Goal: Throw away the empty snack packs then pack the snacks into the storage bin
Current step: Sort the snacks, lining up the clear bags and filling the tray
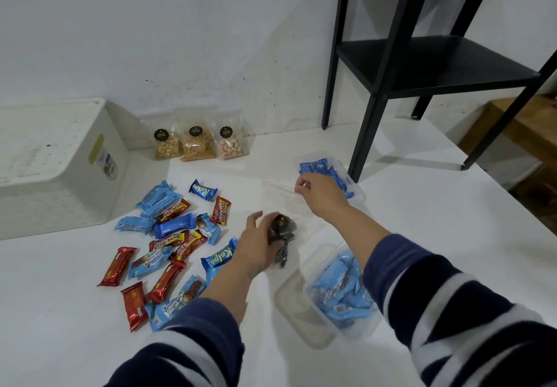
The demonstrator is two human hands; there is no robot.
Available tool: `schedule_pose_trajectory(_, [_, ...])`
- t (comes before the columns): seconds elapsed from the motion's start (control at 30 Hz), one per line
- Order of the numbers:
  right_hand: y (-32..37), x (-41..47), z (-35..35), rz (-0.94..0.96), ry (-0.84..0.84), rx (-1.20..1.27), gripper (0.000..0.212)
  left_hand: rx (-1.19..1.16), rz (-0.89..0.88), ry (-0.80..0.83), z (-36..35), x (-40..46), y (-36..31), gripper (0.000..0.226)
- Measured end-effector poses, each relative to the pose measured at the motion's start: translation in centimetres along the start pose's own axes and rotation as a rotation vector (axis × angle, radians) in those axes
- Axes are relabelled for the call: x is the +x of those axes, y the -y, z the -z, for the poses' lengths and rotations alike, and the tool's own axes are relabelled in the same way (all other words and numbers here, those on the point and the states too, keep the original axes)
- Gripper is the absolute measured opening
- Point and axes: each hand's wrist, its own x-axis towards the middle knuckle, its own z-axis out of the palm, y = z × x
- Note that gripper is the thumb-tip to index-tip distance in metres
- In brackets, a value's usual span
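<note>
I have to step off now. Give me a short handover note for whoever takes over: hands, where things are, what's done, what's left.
Left hand: closed on a dark crumpled wrapper at the middle of the white surface.
Right hand: fingers pinching the edge of a clear empty plastic bag.
Loose snack bars lie scattered to the left. Three clear snack pouches stand against the wall. The white storage bin is at far left.
Done: two clear tubs already hold blue packs.
Left: bin the wrapper and bag; no trash can is in view. Then pack everything into the storage bin.
</note>
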Motion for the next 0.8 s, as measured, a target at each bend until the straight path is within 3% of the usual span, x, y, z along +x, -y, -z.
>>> schedule_pose_trajectory(0.07, [0.1, -0.2, -0.5, 0.004, -0.026, 0.012, 0.016, 0.065, 0.035, 0.080, -0.1, -0.2, 0.6, 0.066])
schedule_pose_trajectory(0.2, [-0.3, -1.8, -2.6, -0.003, -0.148, 0.127, 0.032, -0.024, 0.158, -0.003, -0.2, 0.0, 0.6, 0.061])
schedule_pose_trajectory(0.37, [-1.1, -2.7, -6.3, -0.139, 0.143, 0.145, 0.050, -0.123, 0.198, -0.052, -0.2, 0.6, 0.4, 0.061])
schedule_pose_trajectory(0.47, [-0.7, -1.9, -7.3, -0.251, 0.178, 0.301, 0.064, -0.172, 0.198, -0.084, 0.1, 1.4, 0.4, 0.059])
schedule_pose_trajectory(0.8, [3.2, 11.7, -4.7, -0.049, 0.021, 0.235, 0.073, -0.222, -0.002, -0.177, 5.9, 13.8, 0.4, 0.064])
